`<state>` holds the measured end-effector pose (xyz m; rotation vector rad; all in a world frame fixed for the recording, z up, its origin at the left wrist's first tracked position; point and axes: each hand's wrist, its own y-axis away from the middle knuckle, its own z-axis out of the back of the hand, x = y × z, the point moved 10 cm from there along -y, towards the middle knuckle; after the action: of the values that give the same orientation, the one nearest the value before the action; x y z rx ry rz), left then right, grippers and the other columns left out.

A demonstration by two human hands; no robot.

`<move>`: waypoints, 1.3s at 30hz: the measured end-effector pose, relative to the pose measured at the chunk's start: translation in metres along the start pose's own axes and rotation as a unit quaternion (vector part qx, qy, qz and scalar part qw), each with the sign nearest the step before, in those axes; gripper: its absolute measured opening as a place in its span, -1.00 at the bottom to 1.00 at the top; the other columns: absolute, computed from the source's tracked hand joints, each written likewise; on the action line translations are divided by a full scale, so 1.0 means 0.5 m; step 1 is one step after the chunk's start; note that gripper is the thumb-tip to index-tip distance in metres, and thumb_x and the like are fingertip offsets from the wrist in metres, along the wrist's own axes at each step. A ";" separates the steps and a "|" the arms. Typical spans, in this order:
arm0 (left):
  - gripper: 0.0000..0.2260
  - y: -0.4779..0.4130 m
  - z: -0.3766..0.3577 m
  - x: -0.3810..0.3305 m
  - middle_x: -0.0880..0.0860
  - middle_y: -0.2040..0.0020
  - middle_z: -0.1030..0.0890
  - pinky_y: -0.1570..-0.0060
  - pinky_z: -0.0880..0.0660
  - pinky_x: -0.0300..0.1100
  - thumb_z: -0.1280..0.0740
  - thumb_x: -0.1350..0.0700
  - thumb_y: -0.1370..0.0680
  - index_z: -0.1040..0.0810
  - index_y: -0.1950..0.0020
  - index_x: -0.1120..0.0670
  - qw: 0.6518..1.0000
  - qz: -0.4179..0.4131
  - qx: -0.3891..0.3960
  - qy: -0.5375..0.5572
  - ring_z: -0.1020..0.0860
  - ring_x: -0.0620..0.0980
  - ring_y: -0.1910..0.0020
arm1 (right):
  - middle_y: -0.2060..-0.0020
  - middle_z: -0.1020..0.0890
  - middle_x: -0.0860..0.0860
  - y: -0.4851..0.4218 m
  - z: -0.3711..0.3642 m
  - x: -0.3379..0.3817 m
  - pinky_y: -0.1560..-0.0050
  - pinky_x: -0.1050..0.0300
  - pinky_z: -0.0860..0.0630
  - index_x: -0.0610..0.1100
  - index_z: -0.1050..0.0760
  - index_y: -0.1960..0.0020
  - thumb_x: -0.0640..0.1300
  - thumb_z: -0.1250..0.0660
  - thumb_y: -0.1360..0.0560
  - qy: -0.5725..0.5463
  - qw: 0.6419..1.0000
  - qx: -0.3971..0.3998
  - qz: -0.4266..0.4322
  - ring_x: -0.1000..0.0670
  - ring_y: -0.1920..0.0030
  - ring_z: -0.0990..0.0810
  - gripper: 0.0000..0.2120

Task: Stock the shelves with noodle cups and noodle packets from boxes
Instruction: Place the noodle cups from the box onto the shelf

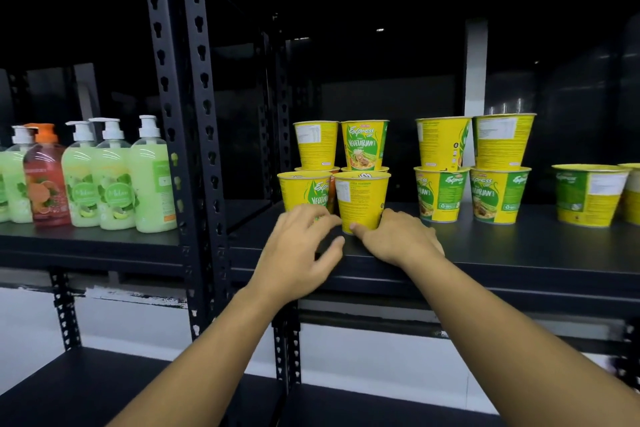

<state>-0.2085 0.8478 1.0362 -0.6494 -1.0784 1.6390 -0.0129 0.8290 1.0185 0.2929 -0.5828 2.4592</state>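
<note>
Two bare forearms reach up to the front edge of a black shelf (519,253). The right hand (398,239) pinches the base of the front right cup (362,198), thumb in front and fingers round its right side. The left hand (301,250) is loosely spread, with its fingertips against the base of the front left cup (303,189) and its thumb held apart. Both yellow noodle cups stand upright, side by side, near the shelf's left end. Just behind them stand the rear stacks (363,146), each two cups high. Toward the middle stand the middle stacks (443,166), also two high. Near the right end is a single cup (588,194) beside another cut off by the frame. Beyond the left post (194,114), soap bottles (114,177) line the neighbouring shelf (86,236).
</note>
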 end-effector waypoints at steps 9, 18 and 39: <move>-0.61 0.029 -0.039 0.013 -0.16 -0.11 -0.72 -0.06 -0.52 -0.15 -0.12 -0.17 -0.68 -0.72 -0.15 -0.10 0.994 0.081 0.053 -0.051 -0.63 -0.18 -0.13 | -0.24 -0.61 -0.09 0.009 0.008 0.003 -0.27 -0.23 -0.46 -0.05 -0.52 -0.31 0.48 -0.12 -0.48 0.004 1.000 -0.021 0.014 -0.21 -0.26 -0.53 -0.29; -0.57 0.034 -0.035 0.018 -0.18 -0.15 -0.71 -0.14 -0.46 -0.06 -0.10 -0.22 -0.66 -0.72 -0.18 -0.13 0.990 0.128 0.058 -0.025 -0.60 -0.25 -0.21 | 0.18 -0.67 -0.01 0.080 0.082 0.010 0.27 0.09 -0.44 -0.04 -0.64 0.11 0.18 -0.26 -0.54 0.003 0.983 -0.179 0.030 -0.09 0.16 -0.57 -0.66; -0.61 0.268 -0.058 -0.145 -0.17 -0.45 -0.46 -0.52 -0.27 -0.23 -0.27 -0.07 -0.66 -0.56 -0.44 0.05 0.972 0.111 0.061 0.197 -0.30 -0.31 -0.52 | -0.60 -0.22 0.12 0.396 -0.078 -0.074 -0.62 -0.01 0.05 -0.06 -0.23 -0.62 0.11 -0.14 -0.71 -0.026 0.937 -0.127 0.323 0.17 -0.63 0.02 -0.47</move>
<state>-0.2216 0.7794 0.8976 -0.9927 -0.6287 1.6581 -0.1036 0.6842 0.9047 0.0615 -1.1602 2.9496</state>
